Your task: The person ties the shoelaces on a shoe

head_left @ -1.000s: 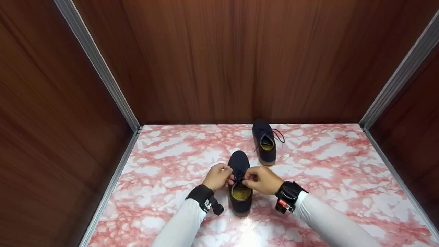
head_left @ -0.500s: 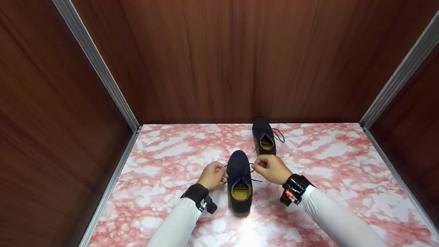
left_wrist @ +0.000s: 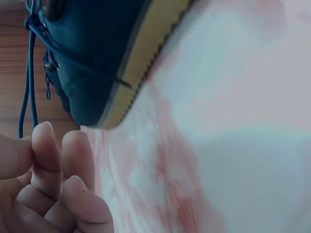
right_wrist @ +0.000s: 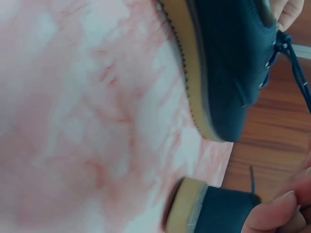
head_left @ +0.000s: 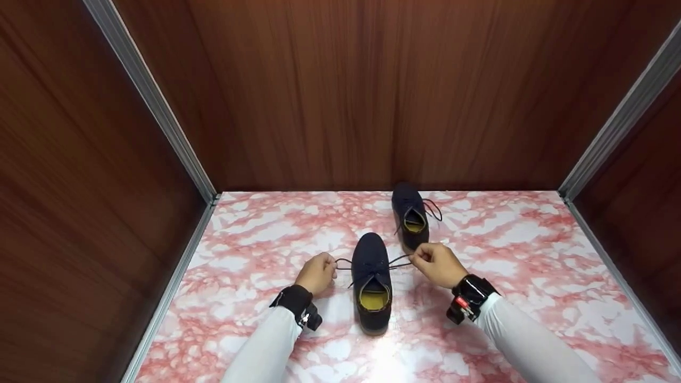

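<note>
A dark navy lace-up shoe (head_left: 370, 247) with a yellow lining stands upright, its toe pointing away from me. To its left, my left hand (head_left: 317, 274) pinches a loop of the shoelace (left_wrist: 29, 92), drawn out sideways. On the other side my right hand (head_left: 440, 264) pinches the opposite loop (right_wrist: 295, 68) between thumb and finger. The knot (left_wrist: 33, 22) sits over the tongue, between the two stretched loops. One loose lace end (left_wrist: 121, 81) hangs down the shoe's side in the left wrist view. Both hands are apart from the shoe's body.
Behind my right hand stands the matching shoe (head_left: 407, 199), with a lace loop (head_left: 433, 209) sticking out to its right. The red-and-white marbled surface (head_left: 255, 234) is bounded by brown wood-look panels (head_left: 340, 96) and grey metal edging (head_left: 159, 111).
Both hands have moved outward from over the knot, left hand leftward and right hand rightward. The lace loops between them and the shoe have lengthened. Neither shoe has visibly shifted.
</note>
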### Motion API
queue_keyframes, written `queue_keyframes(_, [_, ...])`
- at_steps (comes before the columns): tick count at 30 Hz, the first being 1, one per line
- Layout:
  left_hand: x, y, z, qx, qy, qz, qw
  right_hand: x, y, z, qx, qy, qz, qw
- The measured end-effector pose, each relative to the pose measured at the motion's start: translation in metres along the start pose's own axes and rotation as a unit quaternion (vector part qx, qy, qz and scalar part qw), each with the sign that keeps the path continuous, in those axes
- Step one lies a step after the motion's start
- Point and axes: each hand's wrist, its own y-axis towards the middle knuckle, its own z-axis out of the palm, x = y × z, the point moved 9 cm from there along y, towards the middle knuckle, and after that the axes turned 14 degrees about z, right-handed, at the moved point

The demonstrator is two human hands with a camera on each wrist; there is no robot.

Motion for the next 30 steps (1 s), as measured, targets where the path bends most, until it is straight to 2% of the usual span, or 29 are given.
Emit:
queue_keyframes(3, [0.002,-0.002,-0.002,0.001,0.021,0.004,0.9998,-0.009,0.000,0.001,0.006,0.006,0.017,1.000])
queue_keyframes(5, [0.004,-0.003,-0.002,-0.001,0.017,0.001,0.9999,-0.013,0.000,0.003,0.014,0.013,0.025,1.000])
queue_keyframes(9, [0.005,-0.004,0.000,-0.009,-0.008,-0.009,0.9999,-0.017,0.001,0.008,0.032,0.030,0.040,0.998])
queue_keyframes(12, [0.004,-0.004,0.003,-0.012,-0.047,-0.018,0.9987,-0.016,-0.001,0.008,0.027,0.042,0.042,0.998])
queue_keyframes(15, [0.003,-0.005,0.007,-0.013,-0.086,-0.019,0.9960,-0.010,-0.004,0.010,0.017,0.045,0.028,0.998])
queue_keyframes(18, [-0.001,-0.004,0.011,-0.013,-0.113,-0.012,0.9934,-0.002,-0.009,0.017,0.027,0.031,0.005,0.999])
queue_keyframes(25, [-0.007,0.001,0.016,-0.015,-0.126,0.006,0.9919,0.020,-0.019,0.039,0.060,-0.006,-0.061,0.996])
queue_keyframes(30, [-0.011,0.003,0.020,-0.013,-0.149,0.005,0.9887,0.024,-0.019,0.041,0.058,-0.007,-0.069,0.996])
